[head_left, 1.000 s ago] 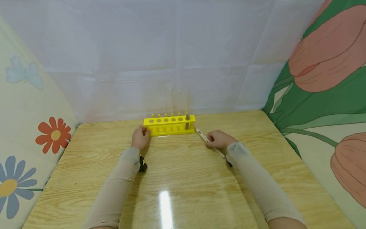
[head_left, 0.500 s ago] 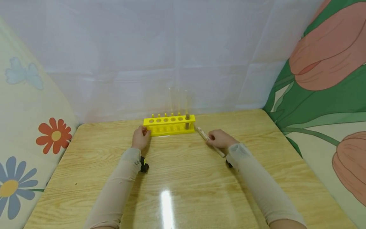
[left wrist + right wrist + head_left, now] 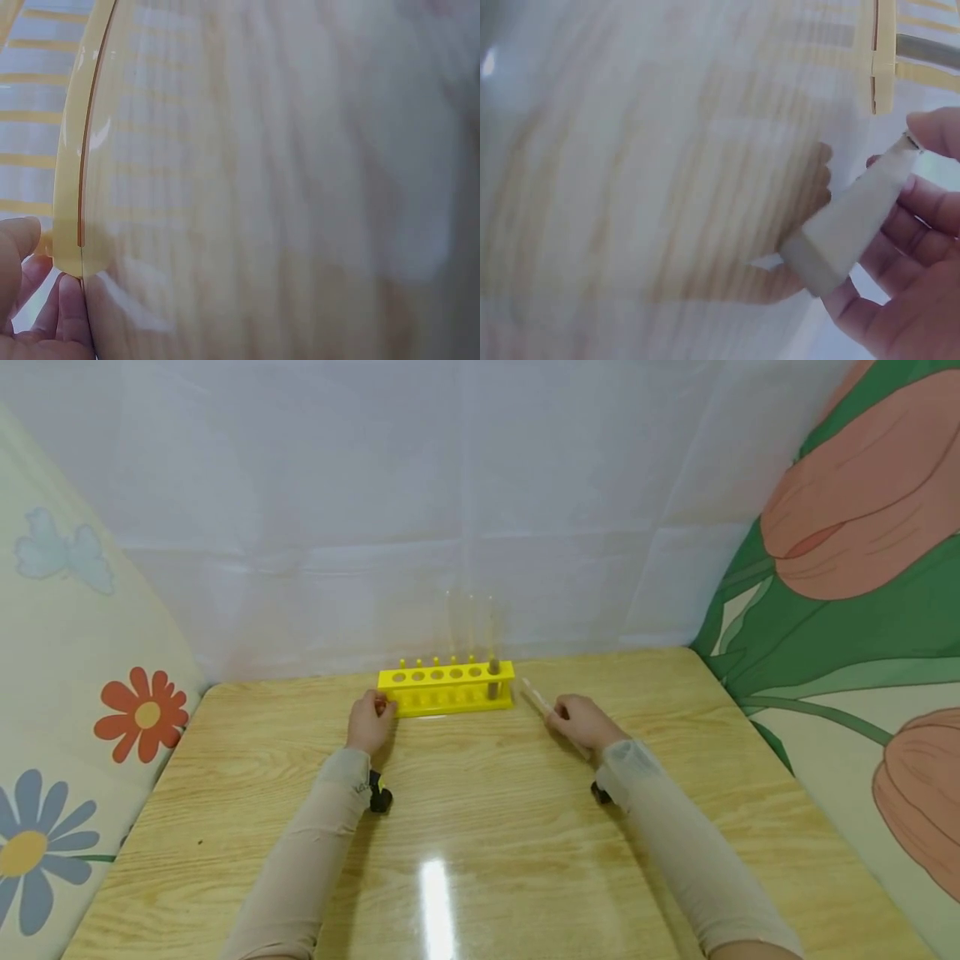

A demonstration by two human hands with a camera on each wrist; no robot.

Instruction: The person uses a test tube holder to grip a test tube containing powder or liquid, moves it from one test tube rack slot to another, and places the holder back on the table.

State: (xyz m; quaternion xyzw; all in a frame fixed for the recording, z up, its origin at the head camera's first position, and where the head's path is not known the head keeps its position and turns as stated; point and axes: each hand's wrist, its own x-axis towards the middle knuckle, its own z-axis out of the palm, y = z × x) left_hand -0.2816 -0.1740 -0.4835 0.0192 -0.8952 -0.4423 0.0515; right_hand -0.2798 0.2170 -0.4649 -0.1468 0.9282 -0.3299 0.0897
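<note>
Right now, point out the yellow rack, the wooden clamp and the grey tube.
Yellow rack (image 3: pixel 446 682), head view: front edge of its top shelf.
Wooden clamp (image 3: pixel 859 217), right wrist view: its broad pale face.
Grey tube (image 3: pixel 493 689), head view: its lower part.

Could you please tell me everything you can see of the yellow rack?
The yellow rack looks like glossy plastic. It has a top bar with a row of six round holes, a base bar below, and short pegs rising behind. A dark grey tube sits in the rightmost hole; faint clear tubes rise at the back. The rack stands upright toward the far edge of the wood-grained table, and the left hand grips its left end.
</note>
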